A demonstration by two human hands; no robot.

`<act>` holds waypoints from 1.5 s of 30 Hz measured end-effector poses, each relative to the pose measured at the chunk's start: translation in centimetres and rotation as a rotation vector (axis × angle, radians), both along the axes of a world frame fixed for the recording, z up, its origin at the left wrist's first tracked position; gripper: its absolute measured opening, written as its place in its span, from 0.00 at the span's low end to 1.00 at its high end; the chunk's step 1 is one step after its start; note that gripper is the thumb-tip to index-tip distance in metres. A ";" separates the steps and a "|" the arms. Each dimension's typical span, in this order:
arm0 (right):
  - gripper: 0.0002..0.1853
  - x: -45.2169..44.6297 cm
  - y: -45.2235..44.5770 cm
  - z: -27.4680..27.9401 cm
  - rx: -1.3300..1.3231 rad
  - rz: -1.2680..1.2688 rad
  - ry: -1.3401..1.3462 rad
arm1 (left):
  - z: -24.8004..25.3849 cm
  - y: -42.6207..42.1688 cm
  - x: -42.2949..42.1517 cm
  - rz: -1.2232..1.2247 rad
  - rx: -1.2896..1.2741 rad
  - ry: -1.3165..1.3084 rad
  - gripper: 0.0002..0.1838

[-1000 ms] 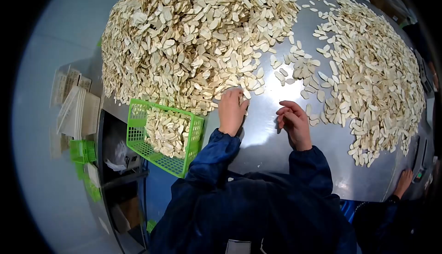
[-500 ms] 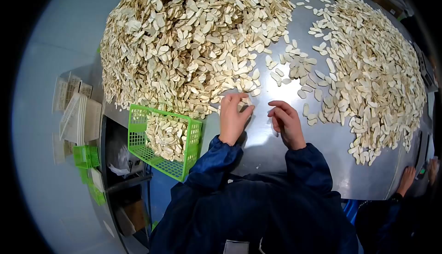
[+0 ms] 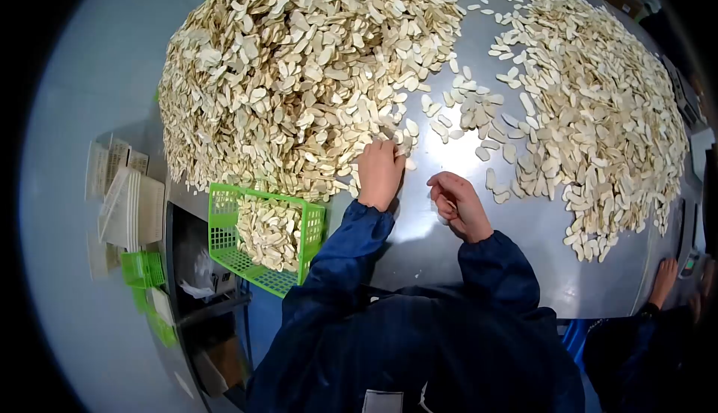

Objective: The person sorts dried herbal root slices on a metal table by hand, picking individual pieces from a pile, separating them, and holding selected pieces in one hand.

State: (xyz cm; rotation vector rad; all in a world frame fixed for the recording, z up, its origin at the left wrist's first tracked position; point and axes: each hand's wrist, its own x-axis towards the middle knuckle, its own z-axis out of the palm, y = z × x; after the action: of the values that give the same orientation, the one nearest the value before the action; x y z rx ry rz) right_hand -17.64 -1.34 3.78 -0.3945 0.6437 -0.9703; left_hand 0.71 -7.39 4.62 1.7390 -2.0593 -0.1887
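At the front right edge of a large heap of pale, flat dried slices [image 3: 299,61], my left hand [image 3: 381,175] reaches down with its fingers bent and close together. Slices lie right at its fingertips, but whether one is pinched there is hidden. My right hand [image 3: 462,207] hovers over the bare metal to the right, its fingers curled in towards the palm. What it holds, if anything, I cannot make out. Left of my left arm, a green plastic basket [image 3: 254,265] is tipped towards me and partly filled with slices [image 3: 269,232].
A second wide spread of slices [image 3: 598,114] covers the right of the metal table [image 3: 419,252]. Between the heaps lies a small scatter of slices [image 3: 475,106]. White baskets [image 3: 133,203] stand stacked at left. Another person's hand [image 3: 663,282] is at the right edge.
My left hand has closed its spread thumb and fingers and moved slightly up against the heap's edge. The right hand's fingers have curled in further. The view has shifted slightly.
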 end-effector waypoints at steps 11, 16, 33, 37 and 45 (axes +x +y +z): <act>0.08 1.3 0.2 0.4 -0.204 -0.166 0.402 | 1.9 4.3 -0.2 0.034 0.663 1.055 0.09; 0.07 2.0 0.7 0.0 -0.383 -0.176 0.648 | 2.2 7.3 -1.8 -0.015 0.500 0.757 0.13; 0.13 0.3 0.5 1.9 -0.001 -0.008 -0.100 | 0.8 9.2 1.4 0.028 0.795 1.240 0.11; 0.11 0.4 0.7 1.0 -0.090 0.060 0.106 | 1.1 9.4 1.6 0.042 0.827 1.250 0.11; 0.06 0.2 0.6 0.0 -0.078 -0.078 0.261 | 0.2 10.0 2.5 0.080 0.738 0.812 0.11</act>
State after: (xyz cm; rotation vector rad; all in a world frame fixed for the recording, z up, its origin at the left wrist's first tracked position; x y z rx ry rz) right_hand -17.39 -0.70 3.80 -0.5745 0.8644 -1.0289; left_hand 3.23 2.66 4.82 1.6672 -1.3635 -1.5019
